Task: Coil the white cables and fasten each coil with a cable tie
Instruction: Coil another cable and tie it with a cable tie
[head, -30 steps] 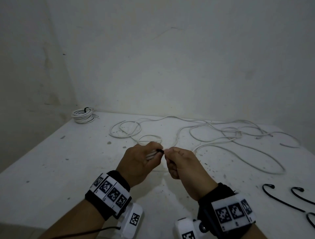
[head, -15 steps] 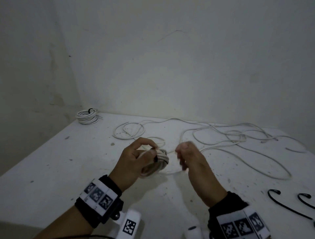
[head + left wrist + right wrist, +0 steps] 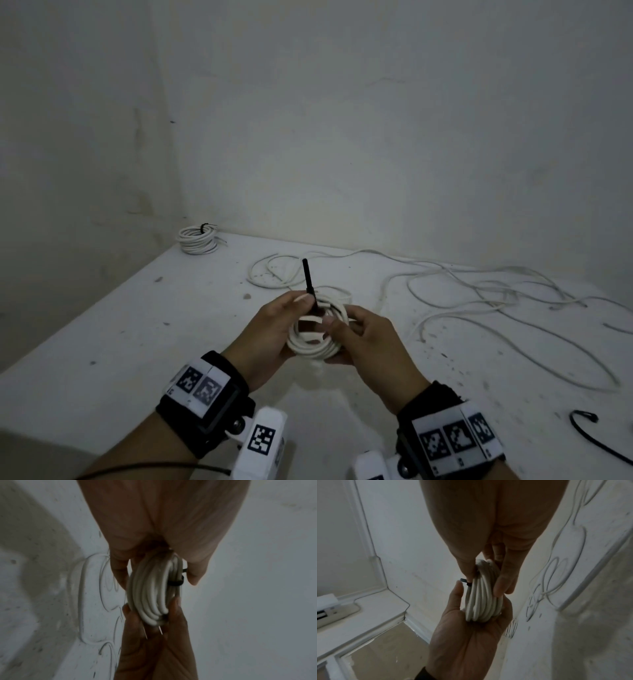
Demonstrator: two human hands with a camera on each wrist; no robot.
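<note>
Both hands hold a white cable coil (image 3: 317,334) above the table (image 3: 137,325). The left hand (image 3: 270,334) grips it at nine o'clock, the right hand (image 3: 363,337) at three. A black cable tie (image 3: 309,284) around it sticks up at twelve.

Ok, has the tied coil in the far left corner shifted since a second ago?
No. The tied coil still lies at the table's far left corner, close to the wall. Only the head camera has shifted.
</note>
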